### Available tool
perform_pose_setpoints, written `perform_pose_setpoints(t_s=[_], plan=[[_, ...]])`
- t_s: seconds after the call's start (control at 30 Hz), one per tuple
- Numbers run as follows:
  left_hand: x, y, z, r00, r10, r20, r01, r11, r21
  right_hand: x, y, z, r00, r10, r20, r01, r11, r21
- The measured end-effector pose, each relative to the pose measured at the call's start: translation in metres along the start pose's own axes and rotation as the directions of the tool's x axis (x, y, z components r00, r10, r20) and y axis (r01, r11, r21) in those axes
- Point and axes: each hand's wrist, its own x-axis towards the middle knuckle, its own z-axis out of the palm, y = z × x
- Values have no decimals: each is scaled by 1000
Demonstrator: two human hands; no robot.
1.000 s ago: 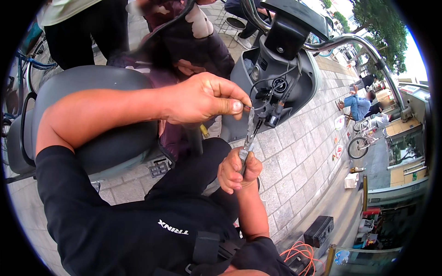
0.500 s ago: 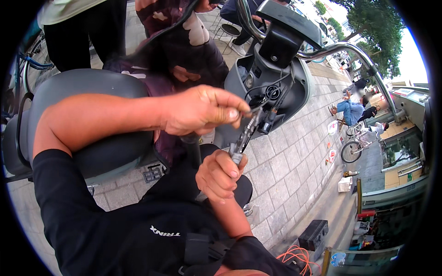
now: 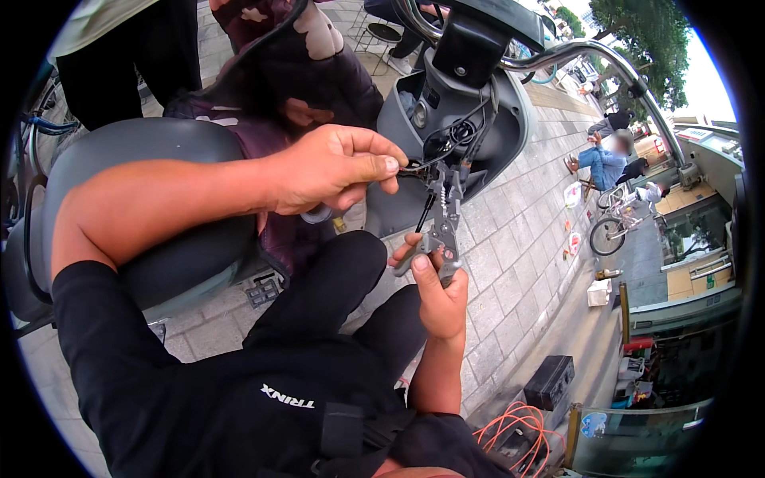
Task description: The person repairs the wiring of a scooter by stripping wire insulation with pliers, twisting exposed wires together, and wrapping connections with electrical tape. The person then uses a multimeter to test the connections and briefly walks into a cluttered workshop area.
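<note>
My left hand (image 3: 339, 169) reaches across from the left and pinches the end of a thin dark wire (image 3: 416, 167) between thumb and forefinger. My right hand (image 3: 440, 299) is wrapped around the grey handles of wire-stripping pliers (image 3: 445, 219), whose handles stand apart. The pliers point up, their jaws close beside the wire and the cable bundle; whether they touch it I cannot tell. Behind them, a coil of black cables (image 3: 462, 131) hangs out of the open grey front housing (image 3: 510, 119) of a scooter.
The scooter's dark seat (image 3: 143, 151) lies under my left forearm, with a padded purple cover (image 3: 335, 88) beyond it. Chrome handlebars (image 3: 590, 48) arch above. Grey paving extends to the right, with a black box (image 3: 550, 381), orange cord (image 3: 518, 430), a bicycle (image 3: 610, 231) and seated people farther off.
My right hand has turned and moved right, and the pliers' handles have spread apart. The left hand has drawn slightly left, still pinching the wire.
</note>
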Motion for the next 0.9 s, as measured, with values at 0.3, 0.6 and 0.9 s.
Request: perform_pose_setpoints(t_s=[0.3, 0.6, 0.9], plan=[[-5, -3, 14, 987, -150, -56, 155, 981, 115, -17, 22, 12, 984, -21, -178, -51, 919, -391], [-4, -6, 11, 994, -88, -59, 99, 969, 226, -23, 9, 7, 976, 101, -195, -170, 909, -381], [-2, -11, 10, 999, -29, -45, 43, 936, 349, -24, 0, 3, 977, 139, -159, -194, 888, -416]])
